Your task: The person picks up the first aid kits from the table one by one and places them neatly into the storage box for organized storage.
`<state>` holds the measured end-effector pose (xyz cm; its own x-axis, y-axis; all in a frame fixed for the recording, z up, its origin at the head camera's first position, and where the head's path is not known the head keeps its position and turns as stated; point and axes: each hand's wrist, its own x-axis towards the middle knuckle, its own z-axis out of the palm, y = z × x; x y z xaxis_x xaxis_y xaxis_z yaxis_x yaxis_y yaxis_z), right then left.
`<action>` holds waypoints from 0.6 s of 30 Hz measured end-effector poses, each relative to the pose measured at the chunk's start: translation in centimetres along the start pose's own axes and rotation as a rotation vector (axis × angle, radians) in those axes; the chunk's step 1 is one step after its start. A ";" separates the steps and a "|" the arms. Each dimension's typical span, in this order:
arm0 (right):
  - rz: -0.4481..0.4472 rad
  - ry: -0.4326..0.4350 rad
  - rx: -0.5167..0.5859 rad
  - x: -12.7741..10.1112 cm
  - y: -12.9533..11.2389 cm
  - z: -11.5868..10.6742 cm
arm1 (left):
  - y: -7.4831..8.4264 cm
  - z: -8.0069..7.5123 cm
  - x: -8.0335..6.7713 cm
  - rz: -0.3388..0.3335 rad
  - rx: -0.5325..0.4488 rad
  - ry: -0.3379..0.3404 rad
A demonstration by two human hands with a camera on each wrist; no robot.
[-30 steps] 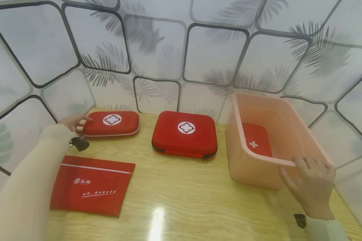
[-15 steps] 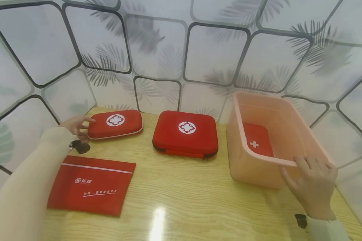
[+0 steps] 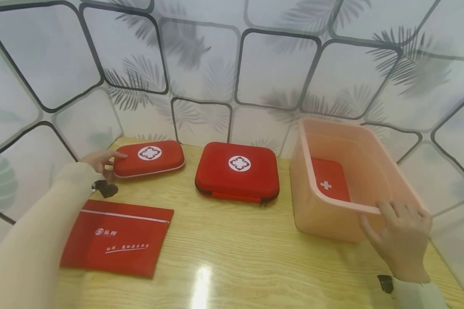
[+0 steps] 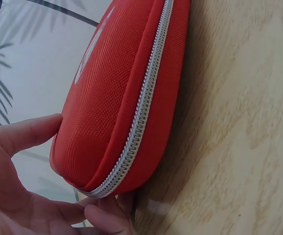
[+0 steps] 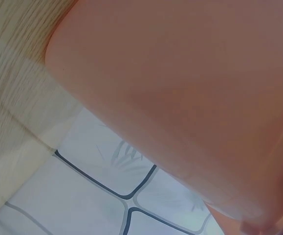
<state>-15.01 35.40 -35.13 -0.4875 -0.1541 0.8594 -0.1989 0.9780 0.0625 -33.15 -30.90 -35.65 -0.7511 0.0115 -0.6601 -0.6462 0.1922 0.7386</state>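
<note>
At the back left, my left hand (image 3: pixel 100 162) holds the left end of a small red zippered first-aid case (image 3: pixel 148 159) with a white cross emblem. In the left wrist view, one finger lies on the case's top while other digits meet its rounded end under the silver zipper (image 4: pixel 143 105). On the right, my right hand (image 3: pixel 402 234) grips the near rim of a peach plastic bin (image 3: pixel 332 221), fingers over the edge and thumb outside. Inside the bin lies a red item (image 3: pixel 330 180) with a white cross. The right wrist view is mostly filled by the bin's outer wall (image 5: pixel 170 83).
A larger red first-aid case (image 3: pixel 237 171) with a black-trimmed edge sits between the small case and the bin. A flat red pouch (image 3: pixel 117 238) with white lettering lies at the front left. Behind the wooden table (image 3: pixel 224 249) stands a patterned wall covering (image 3: pixel 201 64).
The small first-aid case has shifted slightly right and turned a little, its right end farther back, with my left hand following. My right hand and the bin look unchanged.
</note>
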 end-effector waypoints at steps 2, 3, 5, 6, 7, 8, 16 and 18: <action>-0.002 0.003 0.002 0.1 0.0 0.0 | 0.1 -0.1 0.0 -0.001 0.016 -0.031; -0.002 0.005 0.003 0.1 -0.1 0.0 | 0.2 -0.2 0.1 -0.007 0.017 -0.042; -0.001 0.008 0.005 0.1 -0.1 0.0 | 0.4 -0.2 0.1 -0.034 0.004 -0.066; 0.000 0.009 0.007 0.1 -0.1 0.0 | 0.4 -0.2 0.1 -0.051 -0.018 -0.076; 0.000 0.008 0.009 0.1 -0.1 0.0 | 0.4 -0.2 0.1 -0.069 -0.045 -0.085; 0.000 0.008 0.010 0.1 -0.2 0.0 | 0.5 -0.2 0.1 -0.085 -0.064 -0.091; -0.003 0.012 0.009 0.0 0.0 0.0 | 0.5 -0.2 0.0 -0.124 -0.171 -0.150; -0.002 0.011 0.008 0.0 0.0 0.0 | 0.6 -0.2 0.1 -0.142 -0.207 -0.178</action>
<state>-15.04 35.42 -35.14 -0.4773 -0.1547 0.8650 -0.2066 0.9765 0.0607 -33.67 -31.00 -35.23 -0.6274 0.1740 -0.7590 -0.7708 -0.0001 0.6371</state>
